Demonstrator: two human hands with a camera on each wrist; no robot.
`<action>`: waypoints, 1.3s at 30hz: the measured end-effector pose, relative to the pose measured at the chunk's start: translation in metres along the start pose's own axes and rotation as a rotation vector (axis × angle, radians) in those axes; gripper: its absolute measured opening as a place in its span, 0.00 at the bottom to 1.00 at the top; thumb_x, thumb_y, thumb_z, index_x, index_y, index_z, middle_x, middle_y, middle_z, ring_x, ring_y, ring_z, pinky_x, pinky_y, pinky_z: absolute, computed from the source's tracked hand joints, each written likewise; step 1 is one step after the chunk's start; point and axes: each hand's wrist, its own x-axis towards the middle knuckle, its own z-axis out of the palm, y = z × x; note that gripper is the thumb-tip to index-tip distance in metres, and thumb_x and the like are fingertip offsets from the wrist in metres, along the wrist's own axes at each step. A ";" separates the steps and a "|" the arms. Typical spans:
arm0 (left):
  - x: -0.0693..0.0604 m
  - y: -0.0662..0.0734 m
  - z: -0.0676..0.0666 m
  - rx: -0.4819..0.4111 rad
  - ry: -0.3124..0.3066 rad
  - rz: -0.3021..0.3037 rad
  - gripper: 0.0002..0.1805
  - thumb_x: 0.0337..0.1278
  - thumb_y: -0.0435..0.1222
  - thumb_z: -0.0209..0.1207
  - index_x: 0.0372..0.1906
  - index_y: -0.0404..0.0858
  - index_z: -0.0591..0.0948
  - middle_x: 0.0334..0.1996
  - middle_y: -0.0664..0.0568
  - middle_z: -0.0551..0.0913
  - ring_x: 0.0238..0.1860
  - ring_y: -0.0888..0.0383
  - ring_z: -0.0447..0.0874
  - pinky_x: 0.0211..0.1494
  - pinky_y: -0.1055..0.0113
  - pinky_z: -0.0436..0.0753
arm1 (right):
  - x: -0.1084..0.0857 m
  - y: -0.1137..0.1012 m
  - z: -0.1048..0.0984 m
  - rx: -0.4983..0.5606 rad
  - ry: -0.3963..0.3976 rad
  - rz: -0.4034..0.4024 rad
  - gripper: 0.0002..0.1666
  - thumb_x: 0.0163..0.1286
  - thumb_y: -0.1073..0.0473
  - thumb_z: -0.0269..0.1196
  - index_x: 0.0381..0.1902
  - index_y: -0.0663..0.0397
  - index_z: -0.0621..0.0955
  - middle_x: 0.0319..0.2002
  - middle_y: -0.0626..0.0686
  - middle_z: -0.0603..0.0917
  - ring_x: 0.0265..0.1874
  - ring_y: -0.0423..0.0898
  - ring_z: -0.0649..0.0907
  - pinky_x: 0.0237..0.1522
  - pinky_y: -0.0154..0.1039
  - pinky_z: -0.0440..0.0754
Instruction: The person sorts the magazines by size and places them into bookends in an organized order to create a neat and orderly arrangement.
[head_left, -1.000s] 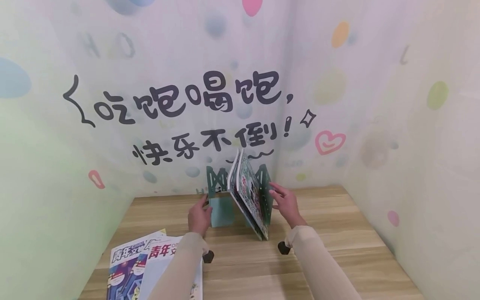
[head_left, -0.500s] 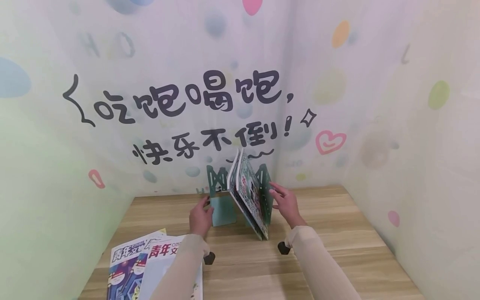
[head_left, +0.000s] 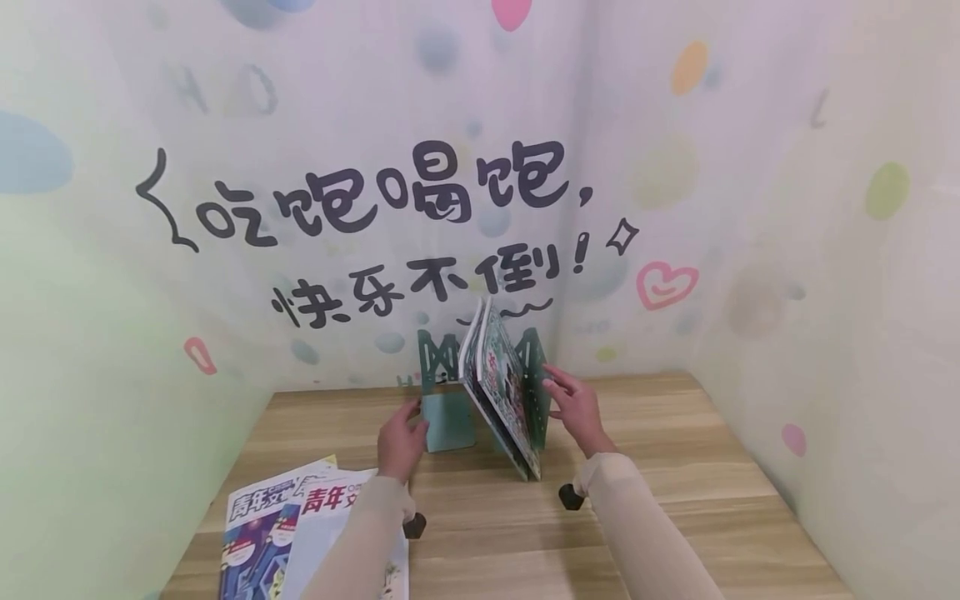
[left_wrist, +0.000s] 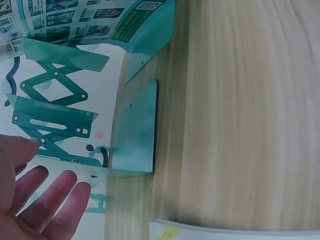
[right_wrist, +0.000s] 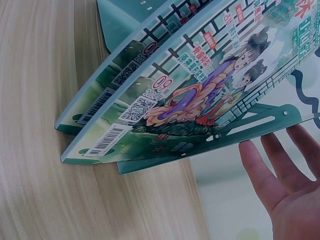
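Rack (head_left: 448, 422) of thin green plates, standing at the middle of the head view, has two magazines (head_left: 510, 400) upright in its right-hand section, tops leaning towards the left of the frame; to their left, its base plate shows as a smooth, bluish-green, angular sheet. My hands are apart, one at either end of it. My left hand (head_left: 401, 442) is just beside the left end panel, fingers loosely bent and clasping nothing; I cannot tell whether its thumb touches the plate. My right hand (head_left: 581, 408) has its fingers stretched out, tips against the outer face of the right end panel. In the left wrist view, riveted crossing links join slotted panels at the left, below a printed back cover that bows a little. The right wrist view shows glossy covers with robed figures and barcodes, and their lower corners jut out past the plates. At lower left of the head view, overlapping magazines (head_left: 311, 533) lie flat, my left sleeve (head_left: 356, 533) partly across them. The tabletop (head_left: 697, 500) is pale, streaked wood grain; it stretches from my right forearm to the slanting edge at right, and its back edge meets the spotted, lettered wall (head_left: 435, 100) behind the rack.
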 end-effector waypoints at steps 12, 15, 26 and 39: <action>-0.010 -0.023 -0.007 0.027 -0.078 0.003 0.24 0.60 0.33 0.62 0.62 0.36 0.76 0.58 0.40 0.78 0.46 0.44 0.84 0.43 0.54 0.85 | 0.000 0.001 0.001 -0.003 0.002 -0.001 0.23 0.73 0.52 0.58 0.64 0.46 0.77 0.64 0.57 0.74 0.58 0.57 0.77 0.40 0.51 0.86; -0.011 -0.028 -0.010 0.039 -0.079 -0.001 0.24 0.61 0.34 0.62 0.62 0.36 0.76 0.58 0.40 0.78 0.46 0.44 0.84 0.44 0.53 0.85 | 0.000 0.002 0.001 0.000 -0.005 -0.009 0.24 0.73 0.52 0.58 0.65 0.48 0.76 0.65 0.58 0.74 0.58 0.58 0.77 0.40 0.50 0.86; -0.024 -0.035 -0.012 0.068 -0.107 -0.031 0.22 0.61 0.34 0.61 0.60 0.33 0.77 0.56 0.38 0.79 0.47 0.44 0.84 0.46 0.51 0.84 | 0.000 0.001 -0.003 -0.013 -0.001 0.007 0.24 0.74 0.54 0.58 0.65 0.48 0.76 0.65 0.58 0.73 0.58 0.59 0.77 0.40 0.48 0.86; -0.035 -0.045 -0.019 0.151 -0.166 -0.039 0.22 0.60 0.38 0.63 0.59 0.39 0.79 0.58 0.42 0.79 0.57 0.40 0.76 0.58 0.43 0.76 | 0.000 0.002 -0.001 -0.018 0.002 -0.020 0.24 0.73 0.52 0.59 0.64 0.50 0.76 0.63 0.59 0.75 0.57 0.58 0.78 0.38 0.47 0.86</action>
